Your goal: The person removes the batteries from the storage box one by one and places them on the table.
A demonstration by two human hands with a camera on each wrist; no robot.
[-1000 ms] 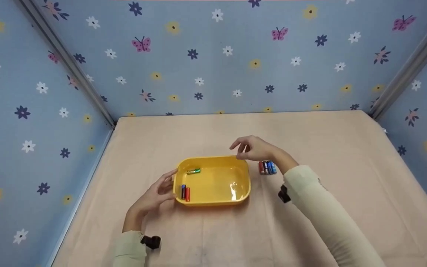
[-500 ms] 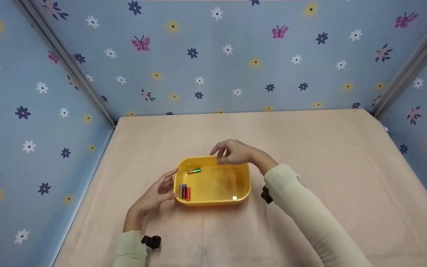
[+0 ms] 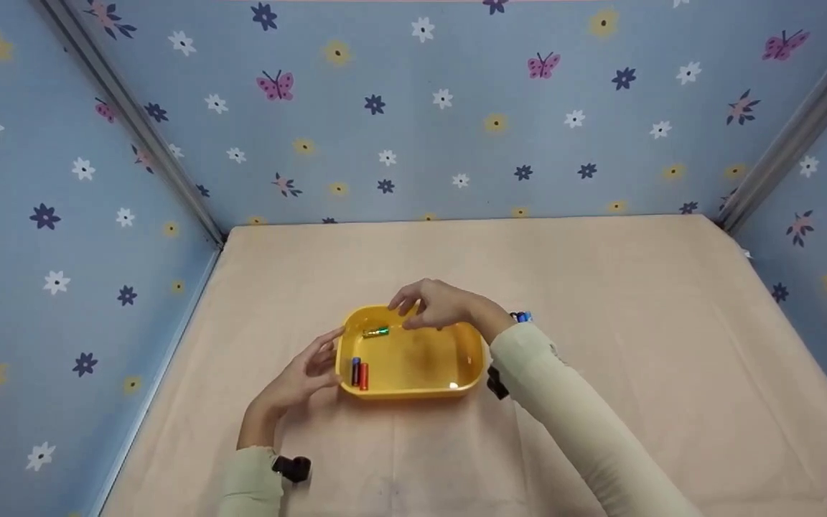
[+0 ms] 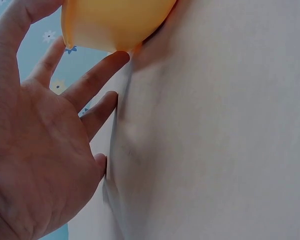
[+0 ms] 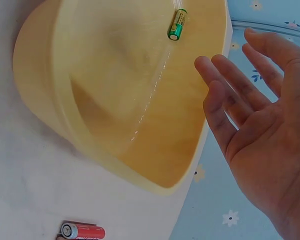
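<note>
Head view: found inside one yellow tray [image 3: 408,393], on the far-left part of the floor, one green battery [image 3: 375,332]. Lies with long axis roughly left to right, just left of the right hand [image 3: 433,303]. Judged closest to right fingers, with the left hand [image 3: 304,377] outside the tray's left end. Right fingers: parted, loosely bent, gripping nothing, apart from the battery. Left fingers: spread, nearly straight, touching the tray's left end. Also counted in tray: one dark battery [image 3: 356,371], one red battery [image 3: 364,377], side by side in the near-left corner. Right of tray: more batteries [image 3: 526,317], partly behind right sleeve [image 3: 532,352]; total not countable. Shown there by right wrist view: second red battery [image 5: 85,231].
</note>
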